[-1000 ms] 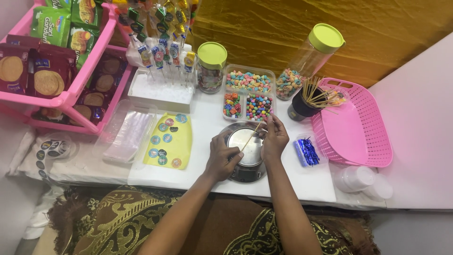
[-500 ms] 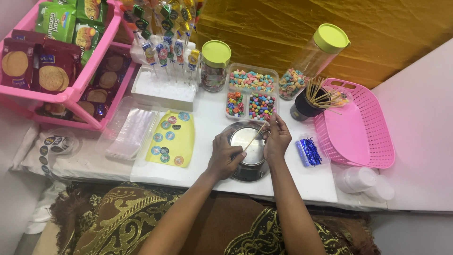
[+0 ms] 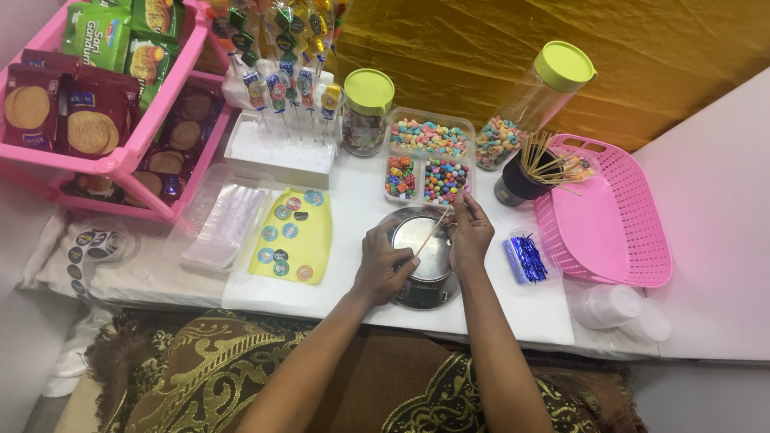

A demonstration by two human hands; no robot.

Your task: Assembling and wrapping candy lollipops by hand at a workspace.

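A round metal pot [image 3: 423, 240] sits on a small burner at the table's front edge. My left hand [image 3: 383, 261] grips the pot's left rim. My right hand [image 3: 469, 230] is at the pot's right side and pinches a thin wooden skewer [image 3: 431, 231] that slants down across the pot. The liquid or surface inside looks pale and shiny.
A divided tray of coloured candies [image 3: 429, 158] lies behind the pot, with two green-lidded jars [image 3: 366, 111] and a cup of skewers [image 3: 525, 176]. A pink basket [image 3: 609, 216] is right, blue twist ties [image 3: 528, 258] beside it. Yellow sticker sheet [image 3: 293, 234], clear bags [image 3: 223, 224], lollipop stand [image 3: 281, 152], pink biscuit rack [image 3: 104, 104] left.
The camera view has shifted slightly; both hands stay at the pot, and the skewer keeps about the same slant.
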